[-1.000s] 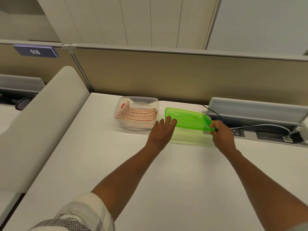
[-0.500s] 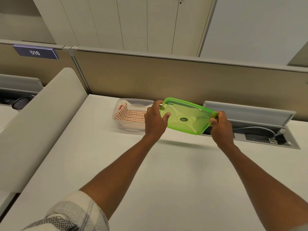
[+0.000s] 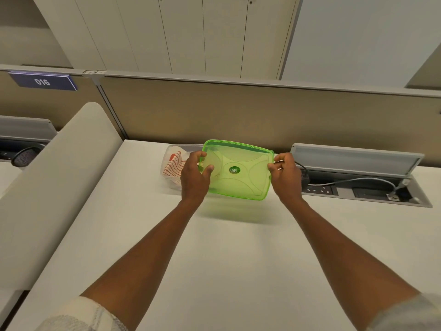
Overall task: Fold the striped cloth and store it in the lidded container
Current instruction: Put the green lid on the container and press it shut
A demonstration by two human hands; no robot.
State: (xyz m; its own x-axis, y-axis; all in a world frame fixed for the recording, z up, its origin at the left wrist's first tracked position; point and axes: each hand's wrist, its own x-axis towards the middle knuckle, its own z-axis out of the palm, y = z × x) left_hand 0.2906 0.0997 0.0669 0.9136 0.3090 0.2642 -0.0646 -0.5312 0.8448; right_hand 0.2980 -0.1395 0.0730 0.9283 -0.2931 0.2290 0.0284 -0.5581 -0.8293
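Your white desk (image 3: pixel 238 271) fills the view. Above it, tilted toward you, you hold the green lid (image 3: pixel 238 170): your left hand (image 3: pixel 194 177) grips its left edge, your right hand (image 3: pixel 285 175) its right. Left of the lid and partly behind it sits the clear container (image 3: pixel 170 156), holding the folded striped cloth (image 3: pixel 174 164).

A second ago the green lid (image 3: pixel 238 172) lay flat on the worktop (image 3: pixel 214 259) to the right of the clear container (image 3: pixel 170 161), with only the right hand (image 3: pixel 285 174) on its far corner; now it is lifted clear of the worktop and tilted so its top faces the camera; the left hand (image 3: pixel 194 174), then open beside it, now grips its left edge; the lid has moved leftward, now covering part of the container.
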